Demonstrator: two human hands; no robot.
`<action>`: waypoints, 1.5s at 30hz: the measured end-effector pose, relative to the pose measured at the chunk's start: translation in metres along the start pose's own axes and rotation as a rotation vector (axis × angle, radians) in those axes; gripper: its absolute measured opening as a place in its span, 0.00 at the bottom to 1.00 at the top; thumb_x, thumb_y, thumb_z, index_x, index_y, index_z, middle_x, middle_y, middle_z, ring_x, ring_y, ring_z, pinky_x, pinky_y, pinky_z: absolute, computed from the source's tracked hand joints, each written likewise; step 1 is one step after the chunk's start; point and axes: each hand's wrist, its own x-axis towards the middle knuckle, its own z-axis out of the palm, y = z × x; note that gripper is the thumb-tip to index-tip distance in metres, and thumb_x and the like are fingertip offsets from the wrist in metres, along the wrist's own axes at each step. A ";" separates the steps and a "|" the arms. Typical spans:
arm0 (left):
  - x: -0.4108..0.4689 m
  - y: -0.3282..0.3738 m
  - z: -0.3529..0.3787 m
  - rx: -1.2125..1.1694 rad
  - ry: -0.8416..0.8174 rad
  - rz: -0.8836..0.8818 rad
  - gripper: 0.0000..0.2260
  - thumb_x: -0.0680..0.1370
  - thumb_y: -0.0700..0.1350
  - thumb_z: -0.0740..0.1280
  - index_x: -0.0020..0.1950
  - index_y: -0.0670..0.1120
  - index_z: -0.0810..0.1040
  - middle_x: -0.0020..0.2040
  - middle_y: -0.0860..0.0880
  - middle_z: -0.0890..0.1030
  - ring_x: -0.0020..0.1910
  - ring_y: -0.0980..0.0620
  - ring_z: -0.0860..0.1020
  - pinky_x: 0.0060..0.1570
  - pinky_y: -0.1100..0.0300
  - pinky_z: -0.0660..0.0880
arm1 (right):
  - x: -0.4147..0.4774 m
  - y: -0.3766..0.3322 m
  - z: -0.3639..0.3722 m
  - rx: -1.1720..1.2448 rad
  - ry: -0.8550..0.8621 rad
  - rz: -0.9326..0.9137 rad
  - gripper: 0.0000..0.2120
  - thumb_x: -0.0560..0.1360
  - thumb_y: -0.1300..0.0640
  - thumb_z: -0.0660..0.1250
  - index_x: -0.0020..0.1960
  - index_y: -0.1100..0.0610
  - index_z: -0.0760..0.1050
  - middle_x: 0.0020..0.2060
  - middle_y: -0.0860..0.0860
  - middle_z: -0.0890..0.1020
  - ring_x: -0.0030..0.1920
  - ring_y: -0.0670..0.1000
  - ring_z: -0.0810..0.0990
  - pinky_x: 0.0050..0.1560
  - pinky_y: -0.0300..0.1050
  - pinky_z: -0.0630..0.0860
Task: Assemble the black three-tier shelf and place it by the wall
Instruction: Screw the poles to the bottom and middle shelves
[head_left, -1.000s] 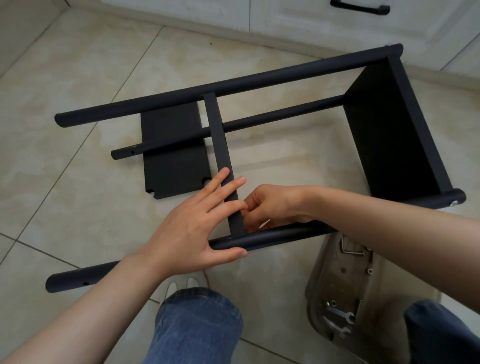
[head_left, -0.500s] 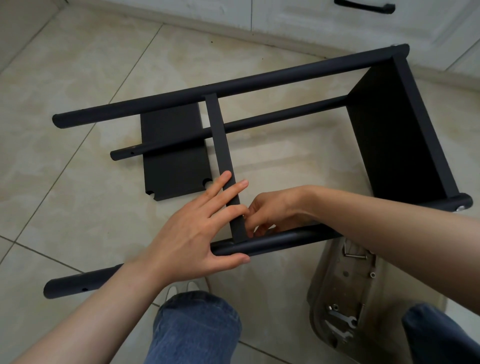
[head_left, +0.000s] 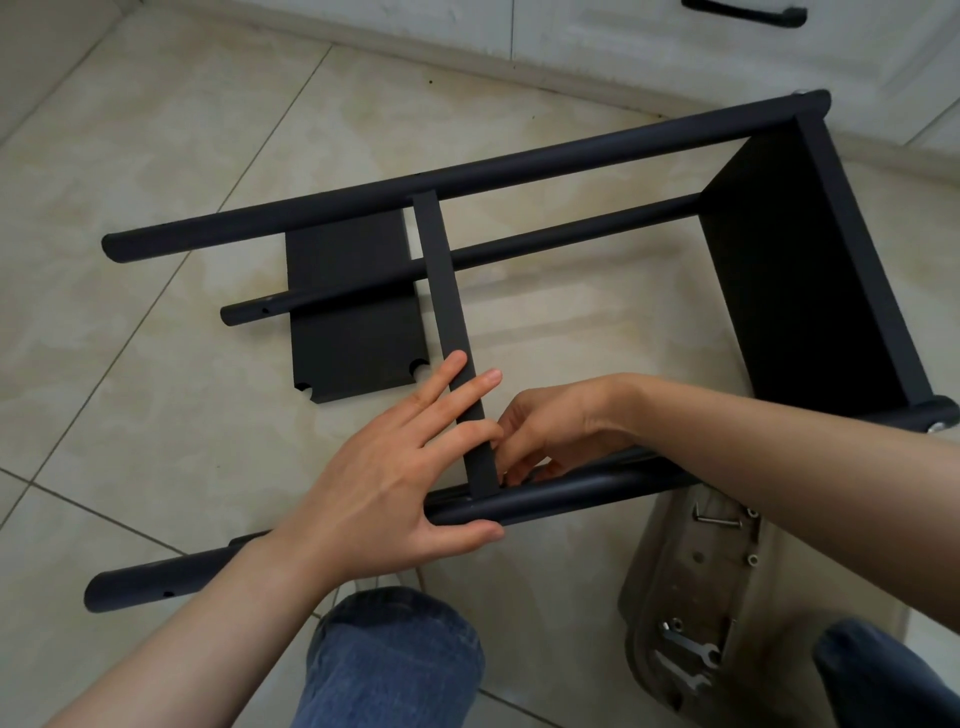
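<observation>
Shelf (head_left: 519, 171) lies on its side on the floor tiles (head_left: 156, 395), long axis left to right, free pole ends pointing left. Its end tier (head_left: 800, 270) is fixed at the right. We judge the middle tier (head_left: 447, 296) half-fitted, and a third panel (head_left: 353, 332) lies loose. Our left hand (head_left: 395, 483) presses the middle tier with straight, spread fingers. Our right hand (head_left: 561, 421) curls at its near joint; we cannot tell what it holds.

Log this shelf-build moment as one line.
left hand: straight fingers on thin black middle shelf panel | right hand: curled at its joint with near black round pole; contents unclear | spare black panel: on floor
</observation>
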 end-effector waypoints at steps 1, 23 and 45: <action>0.000 0.000 0.000 -0.001 -0.001 0.001 0.30 0.74 0.70 0.66 0.69 0.53 0.75 0.82 0.53 0.59 0.82 0.51 0.50 0.70 0.55 0.65 | -0.001 0.000 -0.001 0.008 -0.005 -0.004 0.04 0.76 0.62 0.69 0.45 0.57 0.83 0.42 0.51 0.84 0.46 0.48 0.81 0.51 0.42 0.76; -0.001 0.000 0.000 -0.019 0.005 0.002 0.29 0.74 0.69 0.66 0.68 0.53 0.75 0.82 0.53 0.60 0.82 0.51 0.50 0.71 0.54 0.66 | 0.003 -0.003 0.001 -0.008 -0.023 0.045 0.08 0.77 0.61 0.69 0.42 0.56 0.84 0.41 0.52 0.84 0.44 0.49 0.82 0.52 0.44 0.76; -0.001 0.000 0.001 -0.008 0.005 -0.001 0.29 0.74 0.69 0.67 0.68 0.53 0.75 0.82 0.53 0.60 0.82 0.51 0.50 0.71 0.56 0.63 | 0.004 -0.003 -0.001 0.002 -0.038 0.049 0.07 0.77 0.59 0.70 0.41 0.55 0.84 0.40 0.51 0.84 0.42 0.48 0.81 0.48 0.42 0.77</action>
